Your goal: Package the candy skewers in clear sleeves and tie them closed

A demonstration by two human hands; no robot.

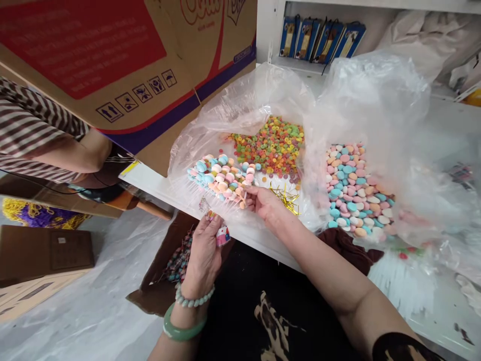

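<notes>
The right hand held a row of pastel candies on white sticks, its fingers closed narrowly on the row's end, above a plastic bag on a white shelf. The candies appeared light and brittle, best taken by the sticks. The left hand pinched a small printed wrapper just below the row, fingers narrow.
</notes>
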